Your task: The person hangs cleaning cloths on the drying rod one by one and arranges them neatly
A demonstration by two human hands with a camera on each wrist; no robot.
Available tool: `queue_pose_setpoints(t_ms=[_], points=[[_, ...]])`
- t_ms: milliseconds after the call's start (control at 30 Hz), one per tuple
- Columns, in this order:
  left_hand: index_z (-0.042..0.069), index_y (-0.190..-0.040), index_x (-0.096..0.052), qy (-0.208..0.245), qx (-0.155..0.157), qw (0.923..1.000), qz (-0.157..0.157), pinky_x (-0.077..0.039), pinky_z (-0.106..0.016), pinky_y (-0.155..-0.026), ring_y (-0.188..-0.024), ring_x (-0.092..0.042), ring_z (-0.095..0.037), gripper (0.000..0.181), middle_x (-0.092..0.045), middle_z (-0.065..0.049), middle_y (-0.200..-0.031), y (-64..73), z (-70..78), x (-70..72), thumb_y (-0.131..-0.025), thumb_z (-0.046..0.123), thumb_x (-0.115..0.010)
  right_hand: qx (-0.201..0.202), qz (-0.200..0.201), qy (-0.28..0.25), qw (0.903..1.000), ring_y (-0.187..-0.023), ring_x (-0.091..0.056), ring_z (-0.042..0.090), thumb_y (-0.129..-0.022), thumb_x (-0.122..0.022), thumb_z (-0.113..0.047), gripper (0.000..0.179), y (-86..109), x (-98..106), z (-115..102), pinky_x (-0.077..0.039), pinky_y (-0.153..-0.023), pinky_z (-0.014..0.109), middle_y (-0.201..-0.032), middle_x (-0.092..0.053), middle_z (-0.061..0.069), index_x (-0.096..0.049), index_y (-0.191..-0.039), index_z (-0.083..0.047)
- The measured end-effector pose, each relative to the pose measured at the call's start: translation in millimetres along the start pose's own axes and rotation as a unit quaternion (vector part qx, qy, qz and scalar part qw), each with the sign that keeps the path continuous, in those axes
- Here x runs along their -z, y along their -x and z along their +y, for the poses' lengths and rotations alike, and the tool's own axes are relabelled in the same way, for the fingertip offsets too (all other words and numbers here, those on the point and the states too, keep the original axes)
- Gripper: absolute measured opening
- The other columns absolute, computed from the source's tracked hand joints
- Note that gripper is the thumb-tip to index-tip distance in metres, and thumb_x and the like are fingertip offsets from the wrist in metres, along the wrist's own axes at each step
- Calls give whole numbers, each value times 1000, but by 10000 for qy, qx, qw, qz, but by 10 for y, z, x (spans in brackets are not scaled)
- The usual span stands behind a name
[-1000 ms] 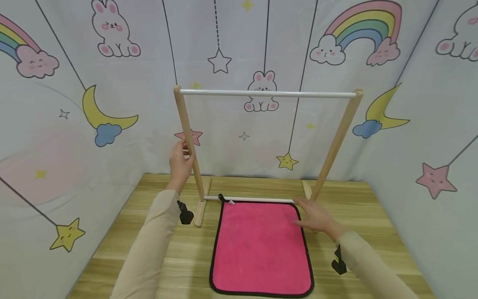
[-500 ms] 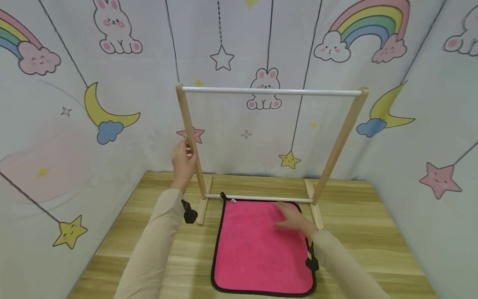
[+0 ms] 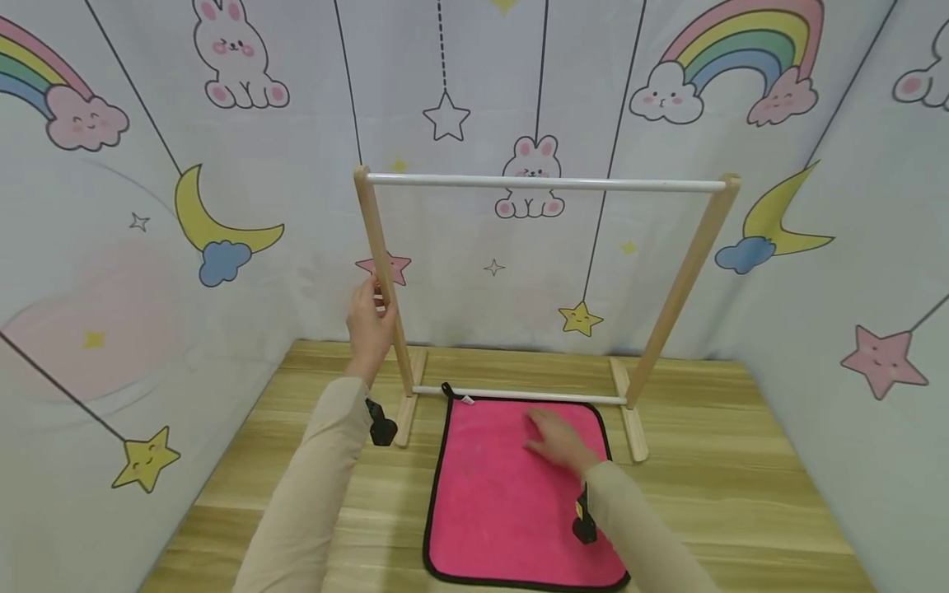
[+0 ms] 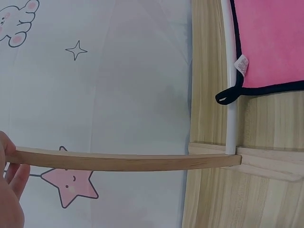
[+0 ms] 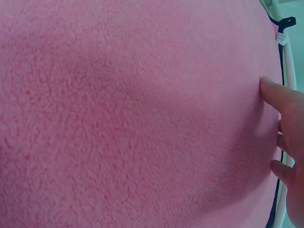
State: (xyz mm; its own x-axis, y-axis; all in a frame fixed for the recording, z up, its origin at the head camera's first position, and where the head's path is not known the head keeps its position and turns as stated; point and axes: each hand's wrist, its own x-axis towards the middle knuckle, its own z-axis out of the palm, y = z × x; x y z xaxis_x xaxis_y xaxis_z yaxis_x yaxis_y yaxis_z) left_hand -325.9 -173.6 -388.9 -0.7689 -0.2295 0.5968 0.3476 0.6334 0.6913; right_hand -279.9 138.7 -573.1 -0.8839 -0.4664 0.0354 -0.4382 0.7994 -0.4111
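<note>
A wooden rack with white rods stands on the table; its left post (image 3: 382, 259) is gripped partway up by my left hand (image 3: 369, 329). In the left wrist view the fingers (image 4: 18, 178) curl round that post at the left edge. A pink towel (image 3: 504, 511) with black edging lies flat in front of the rack, its black loop (image 4: 229, 96) and white tag by the lower rod (image 3: 519, 395). My right hand (image 3: 558, 441) is over the towel's upper part, fingers spread loosely and holding nothing. In the right wrist view its fingertips (image 5: 267, 85) are right at the pile.
The rack's right post (image 3: 682, 288) and foot (image 3: 633, 428) stand to the right of the towel. An upper rod (image 3: 549, 183) spans both posts. Printed fabric walls (image 3: 460, 305) enclose the wood-grain table (image 3: 726, 461) at the back and sides.
My right hand has moved left, from the towel's upper right corner and lower rod to the middle of its upper part. The left hand keeps its grip on the post.
</note>
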Motion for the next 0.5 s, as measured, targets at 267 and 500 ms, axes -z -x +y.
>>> queue_pose_setpoints(t_ms=[267, 500], points=[[-4, -124, -47, -16, -8, 10000, 69, -54, -38, -74, -88, -58, -30, 40, -53, -21, -104, 16, 4, -7, -85, 0, -57, 341, 494, 378, 9975, -97, -59, 26, -78, -71, -21, 35, 28, -9, -45, -47, -85, 39, -102, -64, 10, -62, -106, -3], [-4, -123, -47, -28, -54, 10000, 78, -54, -38, -74, -88, -58, -30, 40, -53, -21, -103, 15, -6, -5, -85, 0, -58, 972, 695, 913, 9886, -79, -61, 18, -81, -67, -24, 14, 49, -12, -66, -50, -70, 34, -87, -64, 2, -67, -83, -11]])
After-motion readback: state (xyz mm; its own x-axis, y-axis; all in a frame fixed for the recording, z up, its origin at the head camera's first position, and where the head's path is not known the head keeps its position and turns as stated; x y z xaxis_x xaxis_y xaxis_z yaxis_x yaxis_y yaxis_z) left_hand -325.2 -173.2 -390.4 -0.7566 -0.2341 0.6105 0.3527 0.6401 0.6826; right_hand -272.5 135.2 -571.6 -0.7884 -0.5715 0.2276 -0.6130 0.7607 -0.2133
